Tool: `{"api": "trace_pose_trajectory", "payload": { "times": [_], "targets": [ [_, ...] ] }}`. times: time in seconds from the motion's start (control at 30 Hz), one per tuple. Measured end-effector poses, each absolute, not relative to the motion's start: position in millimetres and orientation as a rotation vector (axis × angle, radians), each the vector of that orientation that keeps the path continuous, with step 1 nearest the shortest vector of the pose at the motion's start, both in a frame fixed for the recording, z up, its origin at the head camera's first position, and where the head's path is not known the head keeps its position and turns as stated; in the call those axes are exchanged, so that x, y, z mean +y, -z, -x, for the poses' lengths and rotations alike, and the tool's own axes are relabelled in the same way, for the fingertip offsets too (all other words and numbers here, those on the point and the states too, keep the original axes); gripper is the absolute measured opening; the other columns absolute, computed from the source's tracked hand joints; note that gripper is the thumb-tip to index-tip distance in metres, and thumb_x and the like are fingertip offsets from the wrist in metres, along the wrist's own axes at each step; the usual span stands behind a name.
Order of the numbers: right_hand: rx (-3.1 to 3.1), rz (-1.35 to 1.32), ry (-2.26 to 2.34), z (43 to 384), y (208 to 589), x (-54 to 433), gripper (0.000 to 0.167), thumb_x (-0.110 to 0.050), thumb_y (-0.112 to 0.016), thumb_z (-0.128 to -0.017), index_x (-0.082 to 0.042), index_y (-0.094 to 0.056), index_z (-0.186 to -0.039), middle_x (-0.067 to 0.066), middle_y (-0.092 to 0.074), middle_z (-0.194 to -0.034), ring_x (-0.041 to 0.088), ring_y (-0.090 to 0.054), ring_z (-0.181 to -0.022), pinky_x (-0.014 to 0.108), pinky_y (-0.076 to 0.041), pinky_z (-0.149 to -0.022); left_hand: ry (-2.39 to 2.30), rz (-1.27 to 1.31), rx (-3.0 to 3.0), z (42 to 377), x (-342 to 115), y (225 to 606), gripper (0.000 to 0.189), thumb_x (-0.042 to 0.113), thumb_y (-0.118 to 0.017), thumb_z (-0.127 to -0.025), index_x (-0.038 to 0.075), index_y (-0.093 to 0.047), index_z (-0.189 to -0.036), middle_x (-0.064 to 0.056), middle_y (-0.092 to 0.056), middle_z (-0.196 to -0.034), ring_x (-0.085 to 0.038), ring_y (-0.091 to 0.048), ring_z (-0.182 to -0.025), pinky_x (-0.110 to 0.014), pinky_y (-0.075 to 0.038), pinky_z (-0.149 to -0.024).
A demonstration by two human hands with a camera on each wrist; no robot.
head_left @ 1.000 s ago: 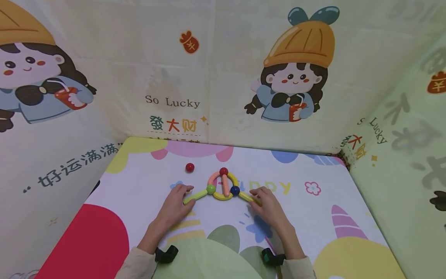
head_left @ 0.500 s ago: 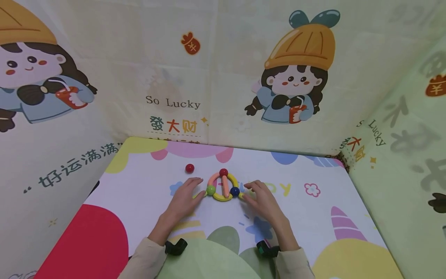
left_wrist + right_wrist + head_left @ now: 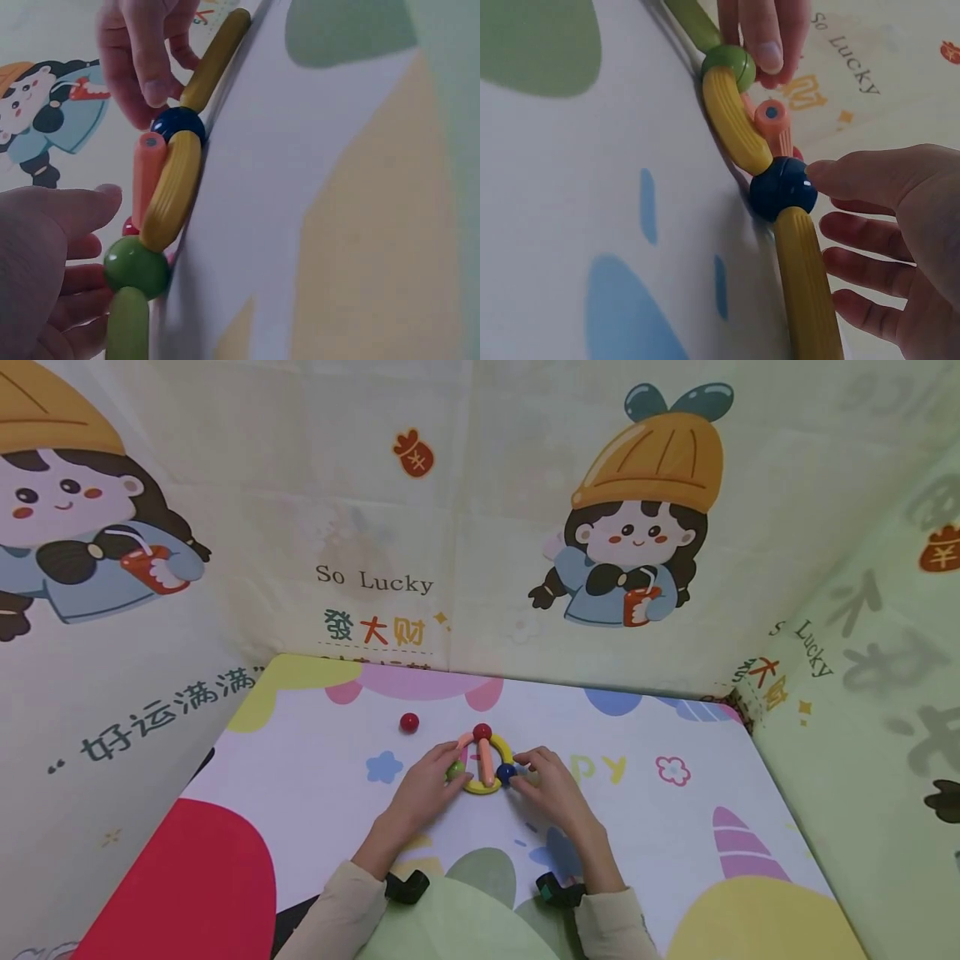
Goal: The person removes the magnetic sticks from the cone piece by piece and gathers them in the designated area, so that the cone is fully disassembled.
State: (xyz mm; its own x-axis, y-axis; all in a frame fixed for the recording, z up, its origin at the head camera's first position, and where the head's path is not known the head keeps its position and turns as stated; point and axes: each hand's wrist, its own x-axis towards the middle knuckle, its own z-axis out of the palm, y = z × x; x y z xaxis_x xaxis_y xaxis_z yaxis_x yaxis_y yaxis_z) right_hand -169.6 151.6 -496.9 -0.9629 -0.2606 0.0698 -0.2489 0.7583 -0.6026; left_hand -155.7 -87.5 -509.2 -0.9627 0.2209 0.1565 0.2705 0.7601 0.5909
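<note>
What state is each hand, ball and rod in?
Left hand: relaxed, at green ball.
Right hand: relaxed, at blue ball.
Green ball: attached to ring.
Blue ball: attached to ring.
Ring's red ball: attached.
Loose red ball: unattached.
Green rod: attached to green ball.
Yellow rod: attached to blue ball.
Pink rod: near end free.

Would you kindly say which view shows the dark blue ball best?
The right wrist view: there the dark blue ball is largest, the right hand at its edge. The left wrist view shows it smaller, partly covered by the yellow curved piece; the head view, tiny beside that hand.
</note>
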Motion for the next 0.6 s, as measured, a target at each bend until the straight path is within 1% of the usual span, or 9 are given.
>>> {"api": "trace_pose_trajectory", "payload": {
  "times": [0.13,0.27,0.43,0.6],
  "targets": [
    [2.918,0.402,0.998,169.5,499.7,149.1,0.035,-0.027,-0.077,-0.089,-0.012,-0.069,-0.120,0.001,-0.065,-0.115,0.019,-0.059,-0.107,0.042,-0.055,-0.098,0.933,0.420,-2.915,157.6,-85.2,513.6,0.059,0.038,-0.071,-0.093,0.009,-0.056,-0.142,-0.010,-0.050,-0.152,-0.030,-0.049,-0.140,-0.047,-0.046,-0.111],
    [2.903,0.389,0.997,169.3,501.0,148.3,0.032,-0.025,-0.077,-0.088,-0.013,-0.070,-0.117,0.001,-0.065,-0.112,0.017,-0.060,-0.101,0.040,-0.056,-0.095,0.910,0.423,-2.926,158.0,-85.2,517.8,0.062,0.040,-0.071,-0.092,0.011,-0.055,-0.144,-0.008,-0.048,-0.154,-0.028,-0.046,-0.143,-0.045,-0.044,-0.113],
    [2.883,0.357,0.976,171.0,502.8,150.1,0.030,-0.021,-0.076,-0.089,-0.012,-0.069,-0.117,0.002,-0.066,-0.108,0.015,-0.059,-0.096,0.038,-0.057,-0.092,0.952,0.419,-2.903,158.0,-85.3,519.6,0.061,0.038,-0.072,-0.091,0.009,-0.056,-0.142,-0.009,-0.050,-0.153,-0.029,-0.045,-0.143,-0.045,-0.043,-0.113],
    [2.891,0.356,0.967,171.4,504.7,153.2,0.026,-0.022,-0.076,-0.089,-0.012,-0.070,-0.112,0.001,-0.066,-0.101,0.014,-0.058,-0.090,0.037,-0.056,-0.088,1.015,0.383,-2.889,158.5,-85.4,521.3,0.058,0.036,-0.071,-0.092,0.007,-0.057,-0.141,-0.007,-0.050,-0.153,-0.026,-0.044,-0.144,-0.045,-0.042,-0.114]
  ]
}}
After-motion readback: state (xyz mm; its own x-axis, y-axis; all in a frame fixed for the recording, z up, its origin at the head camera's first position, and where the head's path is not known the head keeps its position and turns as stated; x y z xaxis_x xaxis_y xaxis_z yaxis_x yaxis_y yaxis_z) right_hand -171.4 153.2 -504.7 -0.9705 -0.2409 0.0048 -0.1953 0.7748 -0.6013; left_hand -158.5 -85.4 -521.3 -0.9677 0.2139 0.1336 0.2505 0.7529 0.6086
